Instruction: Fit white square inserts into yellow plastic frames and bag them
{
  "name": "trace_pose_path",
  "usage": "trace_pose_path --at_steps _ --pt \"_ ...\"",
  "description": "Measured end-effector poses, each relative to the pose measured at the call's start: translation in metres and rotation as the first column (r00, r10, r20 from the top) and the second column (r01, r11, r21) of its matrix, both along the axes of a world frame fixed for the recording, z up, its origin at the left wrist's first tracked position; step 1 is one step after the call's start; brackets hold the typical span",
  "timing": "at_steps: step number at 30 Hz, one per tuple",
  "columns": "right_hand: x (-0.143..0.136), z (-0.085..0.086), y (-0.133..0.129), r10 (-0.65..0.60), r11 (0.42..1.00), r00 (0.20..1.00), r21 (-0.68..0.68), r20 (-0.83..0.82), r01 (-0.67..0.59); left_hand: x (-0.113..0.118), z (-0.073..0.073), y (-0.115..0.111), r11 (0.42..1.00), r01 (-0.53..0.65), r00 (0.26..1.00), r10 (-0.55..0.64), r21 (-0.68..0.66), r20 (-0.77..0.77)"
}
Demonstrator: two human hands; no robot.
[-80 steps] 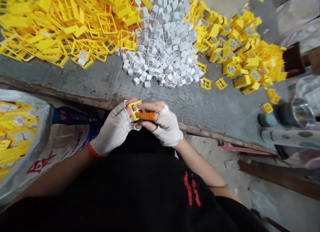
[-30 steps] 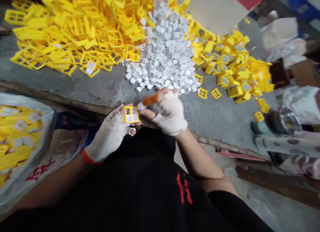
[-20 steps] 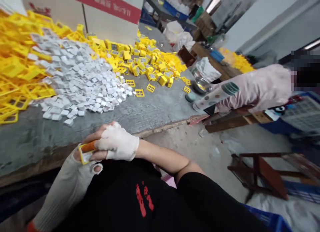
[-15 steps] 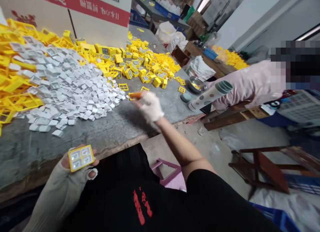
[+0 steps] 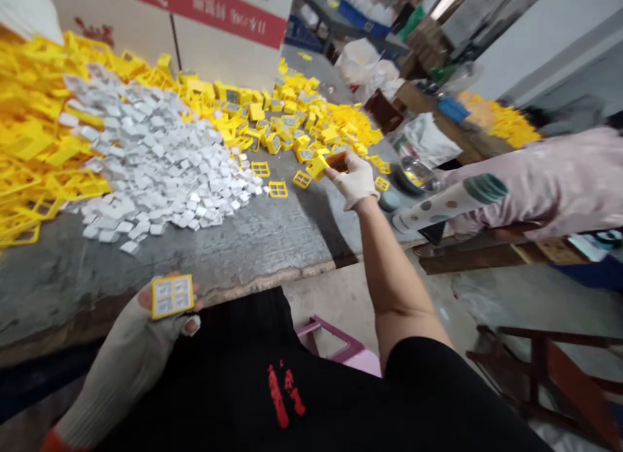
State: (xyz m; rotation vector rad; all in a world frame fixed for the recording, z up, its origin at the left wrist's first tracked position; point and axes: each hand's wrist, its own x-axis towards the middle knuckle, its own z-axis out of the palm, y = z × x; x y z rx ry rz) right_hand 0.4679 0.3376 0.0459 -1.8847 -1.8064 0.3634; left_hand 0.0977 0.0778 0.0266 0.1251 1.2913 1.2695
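Observation:
On the fingers of my left hand (image 5: 146, 335), in a light fingerless glove, lies a small yellow frame (image 5: 172, 296) with four whitish squares, held near the table's front edge. My right hand (image 5: 354, 179), in a white glove with orange-brown covering at the fingers, is stretched out over the table. Its fingertips close on a yellow block (image 5: 317, 167); blur hides the exact grip. Beside that block, empty four-pane yellow frames (image 5: 278, 190) lie flat. A heap of small white square pieces (image 5: 160, 160) spreads to the left.
More yellow frames (image 5: 34, 141) are piled at far left, and yellow blocks (image 5: 292, 124) lie behind. A printed carton (image 5: 228, 56) stands at the back. To the right are a spotted cup (image 5: 448, 202), a metal bowl (image 5: 416, 174) and a person in pink (image 5: 549, 173).
My right hand has moved right and away from the white heap, and a yellow block is now at its fingertips. My left hand still holds the frame, tilted slightly differently. The view has shifted.

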Motion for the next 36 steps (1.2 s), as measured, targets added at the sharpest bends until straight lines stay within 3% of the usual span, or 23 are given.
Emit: trace_pose_path --at_steps 1,3,4,5,9,12,14,16,19,21,22,26,28,33,36 --pt "-0.009 -0.006 -0.017 0.135 0.988 0.982 -0.056 -0.136 -0.144 0.005 0.007 0.001 1.000 -0.019 0.999 0.020 0.018 -0.030" --pt "-0.029 -0.020 -0.052 0.346 0.883 0.846 -0.165 -0.406 -0.440 0.010 0.014 0.003 0.999 0.013 1.000 -0.013 0.033 -0.014" --pt "-0.040 -0.026 -0.068 0.386 0.823 0.790 -0.208 -0.477 -0.528 0.011 0.015 0.003 0.999 0.028 1.000 -0.028 0.043 0.008" --pt "-0.049 -0.031 -0.081 0.400 0.796 0.784 -0.245 -0.475 -0.554 0.011 0.014 0.003 0.998 0.039 0.999 -0.040 0.050 0.033" --pt "-0.067 -0.037 -0.107 0.445 0.873 0.892 -0.186 -0.075 -0.451 0.007 0.002 -0.010 0.980 0.073 0.987 -0.097 0.185 0.126" --pt "-0.071 -0.028 -0.115 0.541 0.840 0.809 -0.186 0.229 -0.509 0.007 -0.007 -0.024 0.954 0.072 0.981 -0.120 0.291 0.151" --pt "-0.078 -0.019 -0.126 0.577 0.817 0.754 -0.204 0.313 -0.540 0.008 -0.009 -0.032 0.943 0.072 0.979 -0.130 0.326 0.160" --pt "-0.091 -0.009 -0.141 0.634 0.769 0.725 -0.124 0.268 -0.627 0.008 -0.011 -0.037 0.936 0.091 0.974 -0.155 0.341 0.165" --pt "-0.115 0.007 -0.169 0.799 0.585 0.593 0.106 0.094 -0.804 0.007 -0.010 -0.042 0.930 0.118 0.968 -0.187 0.348 0.170" --pt "-0.131 0.016 -0.184 0.868 0.484 0.497 0.182 0.029 -0.856 0.007 -0.007 -0.045 0.925 0.121 0.966 -0.194 0.360 0.173" --pt "-0.137 0.018 -0.190 0.878 0.468 0.479 0.183 0.018 -0.865 0.007 -0.006 -0.046 0.922 0.118 0.966 -0.193 0.369 0.174" --pt "-0.152 0.020 -0.200 0.859 0.501 0.509 0.125 0.042 -0.856 0.006 -0.002 -0.050 0.914 0.108 0.965 -0.192 0.391 0.181" --pt "-0.153 0.018 -0.201 0.862 0.492 0.503 0.140 0.056 -0.859 0.007 -0.002 -0.051 0.914 0.097 0.963 -0.186 0.394 0.193" --pt "-0.151 0.011 -0.199 0.911 0.377 0.407 0.277 0.060 -0.884 0.007 -0.001 -0.053 0.924 0.078 0.965 -0.164 0.374 0.204" --pt "-0.150 0.009 -0.198 0.909 0.357 0.400 0.279 0.117 -0.892 0.006 -0.001 -0.055 0.930 0.071 0.968 -0.152 0.362 0.202"
